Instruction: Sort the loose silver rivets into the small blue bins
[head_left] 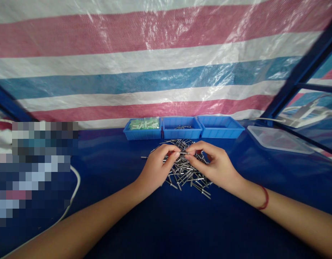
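Observation:
Thumb and fingers of my left hand (161, 161) pinch one end of a thin metal pop rivet (183, 153). The other end sits between the thumb and forefinger of my right hand (212, 161), so the rivet lies level between both hands. Right below them spreads a loose pile of similar metal rivets (189, 174) on the blue table top. The fingertips partly cover the ends of the held rivet.
Three blue bins stand in a row behind the pile: the left bin (143, 135) with green and white pieces, the middle bin (182, 133) with some rivets, the right bin (222, 133). A clear plastic lid (279, 139) lies at right. A white cable (76, 180) runs at left.

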The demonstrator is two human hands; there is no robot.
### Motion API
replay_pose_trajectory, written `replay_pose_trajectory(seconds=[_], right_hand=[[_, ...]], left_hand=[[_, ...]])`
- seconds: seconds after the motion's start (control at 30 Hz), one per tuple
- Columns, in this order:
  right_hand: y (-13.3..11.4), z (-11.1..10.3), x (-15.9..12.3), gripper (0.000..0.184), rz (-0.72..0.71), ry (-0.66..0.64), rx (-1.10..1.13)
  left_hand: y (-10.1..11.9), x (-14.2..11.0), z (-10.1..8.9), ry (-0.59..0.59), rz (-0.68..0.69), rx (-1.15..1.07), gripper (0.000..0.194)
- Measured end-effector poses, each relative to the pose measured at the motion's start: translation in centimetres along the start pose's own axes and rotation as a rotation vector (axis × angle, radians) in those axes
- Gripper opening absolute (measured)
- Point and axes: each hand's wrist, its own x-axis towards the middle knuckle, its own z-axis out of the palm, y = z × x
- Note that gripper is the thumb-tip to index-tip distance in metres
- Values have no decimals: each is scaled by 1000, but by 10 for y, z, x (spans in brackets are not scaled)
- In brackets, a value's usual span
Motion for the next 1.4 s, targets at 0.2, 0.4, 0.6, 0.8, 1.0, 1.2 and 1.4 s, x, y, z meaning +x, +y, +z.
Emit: replay_pose_trajectory(seconds=[0.2,0.4,0.6,0.8,1.0,1.2,1.4], right_hand=[[-2,-5,1,5,-102,-44,-97],[-2,-7,7,13,-212,-86,-288],[-3,-9,30,20,-176,-115,-315],[22,-15,78,19,-55,31,-499],[43,-17,77,23,-30,-53,-755],[42,-27,32,21,-5,-44,-643],[66,-28,16,15,236,-39,-434]], left_hand=[[-3,1,2,-32,25,-5,15],[1,-1,1,-60,91,32,21],[-1,-2,1,36,60,47,19],[-3,-4,2,110,21,66,22],[-5,-3,2,119,6,118,19],[-2,4,0,87,51,214,19],[8,41,4,-221,140,369,21]])
